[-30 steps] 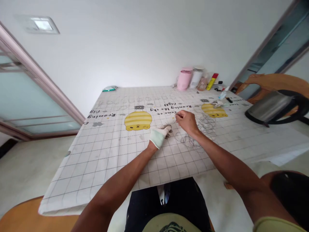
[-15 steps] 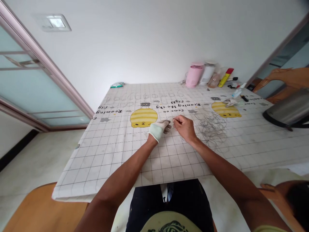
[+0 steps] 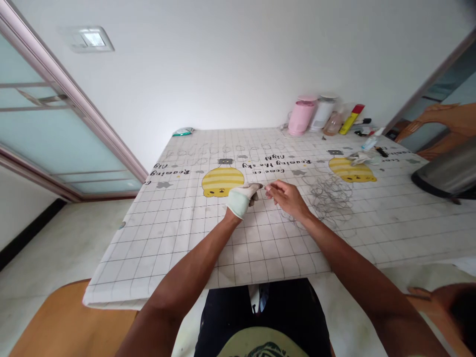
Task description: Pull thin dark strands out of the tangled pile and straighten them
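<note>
Over the table [image 3: 167, 253] we reach with both forearms [image 3: 193, 263] angled inward; the kettle [image 3: 446, 171] is cut off at right. The tangle of thin strands [image 3: 330, 198] lies beside our right hand [image 3: 286, 197], partly hidden by its wrist. That hand's fingers curl near our gloved left hand [image 3: 244, 197]; whether either pinches a strand, we cannot tell.

Table [image 3: 156, 253] free left, tangle [image 3: 330, 196] right (kettle [image 3: 446, 171] beyond)

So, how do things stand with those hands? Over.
Gloved left hand, bare right hand close together; any hold unclear. Tangled strands by the right hand. Kettle farther right, apart from both.
</note>
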Tool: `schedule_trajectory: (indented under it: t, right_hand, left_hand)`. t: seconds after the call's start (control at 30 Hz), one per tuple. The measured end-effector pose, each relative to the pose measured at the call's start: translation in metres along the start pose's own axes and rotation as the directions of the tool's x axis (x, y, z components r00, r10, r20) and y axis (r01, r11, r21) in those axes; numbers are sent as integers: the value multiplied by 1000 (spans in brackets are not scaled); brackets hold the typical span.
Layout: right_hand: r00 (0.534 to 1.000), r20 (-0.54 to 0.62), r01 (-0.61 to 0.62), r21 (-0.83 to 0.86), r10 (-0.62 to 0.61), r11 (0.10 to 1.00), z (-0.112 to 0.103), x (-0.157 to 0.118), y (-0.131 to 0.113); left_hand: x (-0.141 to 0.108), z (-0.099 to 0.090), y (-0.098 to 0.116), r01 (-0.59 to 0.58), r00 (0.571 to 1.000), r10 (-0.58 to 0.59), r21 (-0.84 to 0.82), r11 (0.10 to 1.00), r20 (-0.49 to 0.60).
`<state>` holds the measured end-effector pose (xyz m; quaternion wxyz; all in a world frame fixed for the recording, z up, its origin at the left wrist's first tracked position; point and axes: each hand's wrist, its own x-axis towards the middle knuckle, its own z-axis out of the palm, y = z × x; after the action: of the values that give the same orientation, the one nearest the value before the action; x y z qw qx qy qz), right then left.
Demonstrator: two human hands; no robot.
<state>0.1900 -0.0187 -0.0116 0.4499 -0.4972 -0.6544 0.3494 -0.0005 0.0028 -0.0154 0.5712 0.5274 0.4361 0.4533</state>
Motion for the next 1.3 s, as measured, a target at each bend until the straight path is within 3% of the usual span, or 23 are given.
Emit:
schedule_trajectory:
  t: [0.17,0.3,0.5,0.63,0.77,0.83,0.97,1.03,1.13,1.23,1.3]
  right_hand:
    - [999,-32,36,274,-28,961,-2,14,-3]
    - [995,-44,99,442,-89,892,5,21,-3]
    - [978,-117,205,350,-175,914,-2,18,-5]
    - [985,-88,168,316,-148,934,-8,14,-10]
    - [999,3,47,364,-51,930,-16,15,-11]
    - [993,114,-31,409,-17,912,-22,16,-9]
    - [911,412,-220,422,30,880,-29,20,-6]
    - [870,490,-278,389,58,879,-30,22,-8]
    - [899,429,-258,353,89,900,-29,23,-12]
    - [964,242,-169,249,108,954,-31,16,-13]
    - [973,201,-139,112,114,984,-33,7,-12]
  left_hand:
    - [-4,0,2,1,995,3,-46,999,98]
    - [-4,4,-1,142,968,-89,-222,965,233]
    - [-3,6,-4,293,894,-171,-252,922,415]
    - [-7,4,-1,314,866,-198,-191,930,459]
    - [-15,2,8,265,847,-208,-49,963,489]
    - [-20,2,15,220,835,-222,66,973,504]
    - [-28,4,26,128,791,-261,268,955,554]
    - [-29,7,26,110,776,-267,295,949,572]
    - [-25,9,17,183,804,-271,212,960,529]
    - [-15,8,2,213,876,-217,58,975,430]
    - [-8,5,-5,181,918,-162,-18,983,363]
